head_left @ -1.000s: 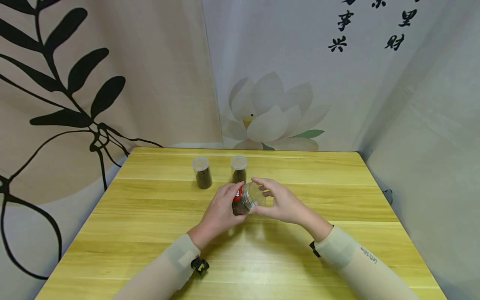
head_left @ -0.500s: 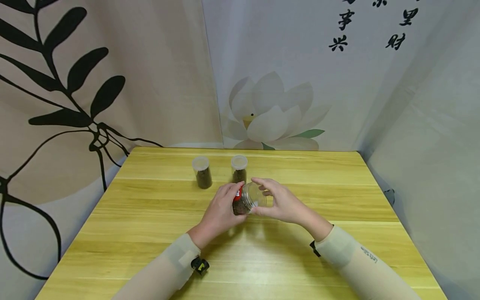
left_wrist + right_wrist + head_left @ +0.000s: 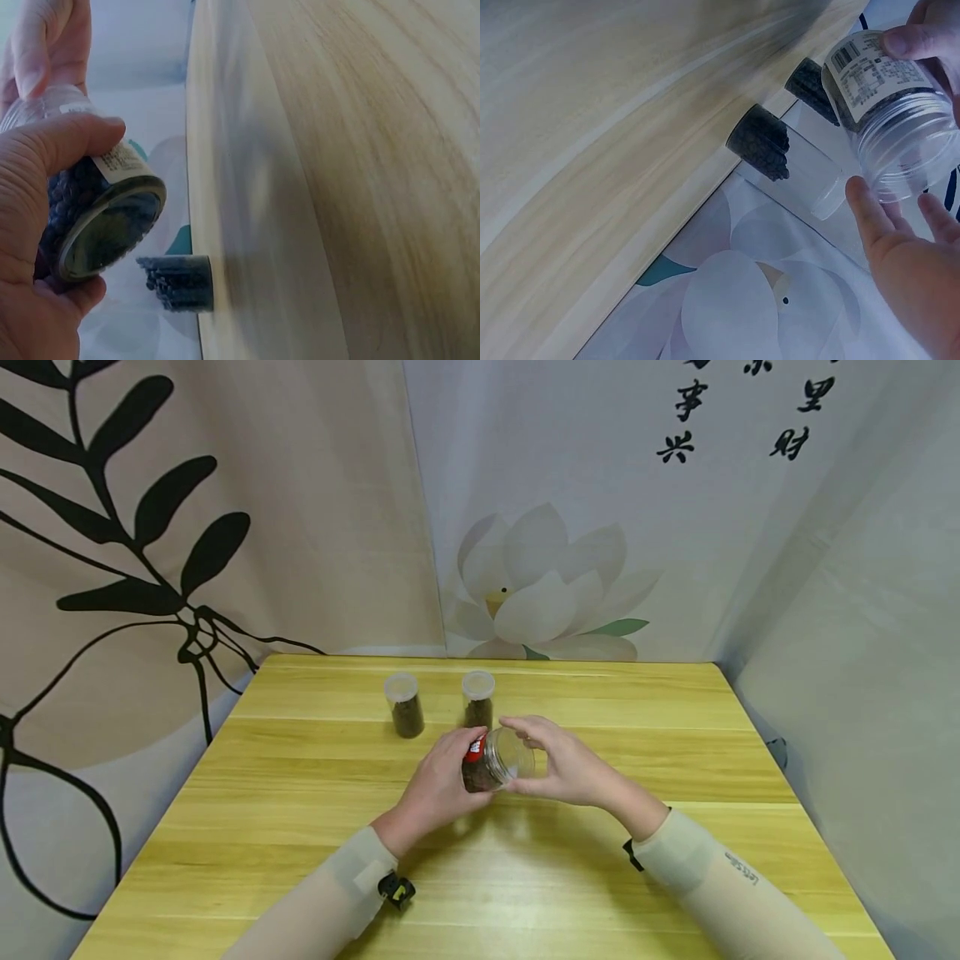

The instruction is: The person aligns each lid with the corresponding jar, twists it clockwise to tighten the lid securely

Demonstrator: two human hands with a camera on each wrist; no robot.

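Note:
My left hand point(image 3: 435, 787) grips a clear jar point(image 3: 477, 768) of dark granules, with a red label patch, above the table. The jar is tilted, its clear screw-threaded end towards the right. In the right wrist view a white printed label with a barcode shows on the jar point(image 3: 870, 71). A clear lid point(image 3: 517, 756) covers that end, with the thumb and fingertips of my right hand point(image 3: 562, 766) around its edge. The left wrist view shows the jar's base point(image 3: 112, 225) and my left thumb lying across its side.
Two more clear jars of dark contents with pale lids stand upright towards the back: the left jar point(image 3: 406, 714) apart, the nearer jar point(image 3: 478, 706) just behind the held jar. The wooden table point(image 3: 600, 877) ends at a printed curtain point(image 3: 337, 527).
Hands and jar stay almost in place. The left hand has shifted very slightly left, and the right forearm very slightly right. The two standing jars have not moved.

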